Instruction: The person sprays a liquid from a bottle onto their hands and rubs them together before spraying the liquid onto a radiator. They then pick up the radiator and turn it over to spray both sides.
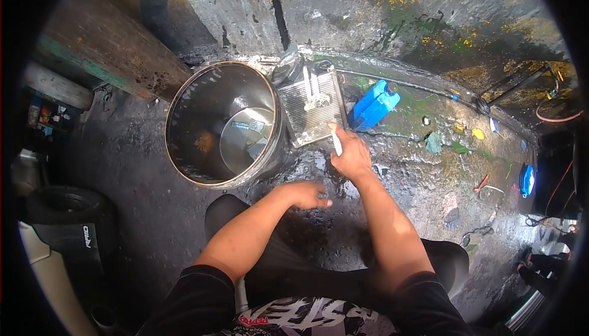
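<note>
My right hand [353,155] is closed around a slim white handle [337,142]; its working end cannot be made out. The hand is at the lower right corner of a finned metal radiator core [300,121], which lies tilted by the wall. Pale, narrow metal parts [316,99] rest or are fixed on the upper half of the core. My left hand [304,195] hangs over the wet ground between my knees, holding nothing, its fingers loosely apart. Left of the core stands a large open metal drum [175,133] with some liquid [246,137] at its bottom.
A blue plastic jug [373,106] stands right of the core. A rusty post [110,42] rises at the upper left, and a tyre [70,219] lies at the left. Leaves and litter [434,143] dot the ground at right. Another person's legs [543,268] show at the right edge.
</note>
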{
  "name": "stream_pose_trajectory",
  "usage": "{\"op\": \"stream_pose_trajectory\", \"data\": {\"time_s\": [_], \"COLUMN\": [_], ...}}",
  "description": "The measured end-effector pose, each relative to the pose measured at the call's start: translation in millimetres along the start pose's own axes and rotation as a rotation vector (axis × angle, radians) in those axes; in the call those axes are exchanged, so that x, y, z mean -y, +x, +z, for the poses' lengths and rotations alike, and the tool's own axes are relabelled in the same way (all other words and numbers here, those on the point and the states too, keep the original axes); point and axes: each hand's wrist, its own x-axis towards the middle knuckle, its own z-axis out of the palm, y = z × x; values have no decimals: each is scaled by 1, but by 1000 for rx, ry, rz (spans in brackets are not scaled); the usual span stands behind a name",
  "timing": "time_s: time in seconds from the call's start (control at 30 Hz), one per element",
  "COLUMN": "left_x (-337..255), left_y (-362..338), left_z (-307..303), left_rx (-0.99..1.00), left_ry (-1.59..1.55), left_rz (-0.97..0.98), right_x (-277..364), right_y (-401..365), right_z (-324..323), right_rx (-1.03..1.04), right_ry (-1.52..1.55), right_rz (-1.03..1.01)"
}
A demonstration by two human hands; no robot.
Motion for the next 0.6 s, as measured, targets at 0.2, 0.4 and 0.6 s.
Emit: {"op": "stream_pose_trajectory", "data": {"time_s": [0.2, 0.4, 0.6], "left_x": [1, -1, -5], "left_y": [1, 1, 2], "left_z": [1, 0, -3], "left_rx": [-3, 0, 17], "left_ry": [0, -16, -24], "left_rz": [2, -3, -17], "right_x": [-5, -9, -15], "right_y": [6, 11, 18], "right_z": [-8, -17, -13], "right_rx": [-2, -36, -171], "right_ry": [57, 197, 298], "right_rz": [1, 8, -88]}}
